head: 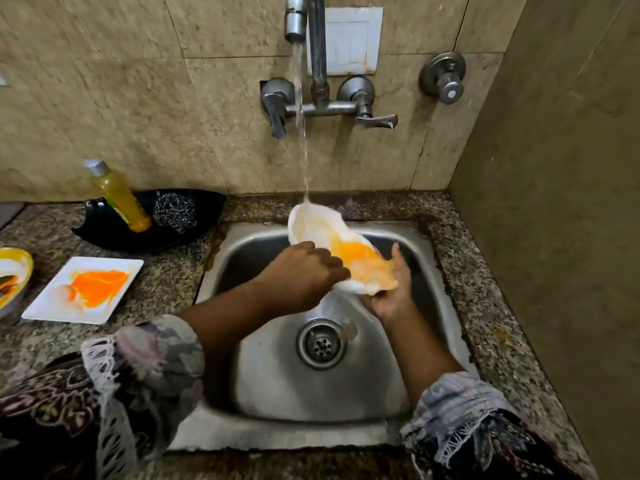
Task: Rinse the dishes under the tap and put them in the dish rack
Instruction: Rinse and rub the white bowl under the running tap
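Observation:
A white plate (322, 230) smeared with orange residue is held tilted over the steel sink (277, 393). Water from the tap (296, 26) falls onto its far rim. My right hand (389, 292) grips the plate's near edge from below. My left hand (304, 275) rests with curled fingers on the plate's face, over the orange patch. On the counter at the left lies a white square plate (52, 303) with an orange stain. Beside it, at the frame's left edge, is part of a yellow-rimmed dish (15, 271). No dish rack is in view.
A black dish (104, 230) behind the square plate holds a yellow soap bottle (119, 197) and a steel scrubber (175, 209). The tap handles (375, 119) stick out from the tiled wall. A side wall (554, 202) closes the right. The drain (321, 344) sits in mid sink.

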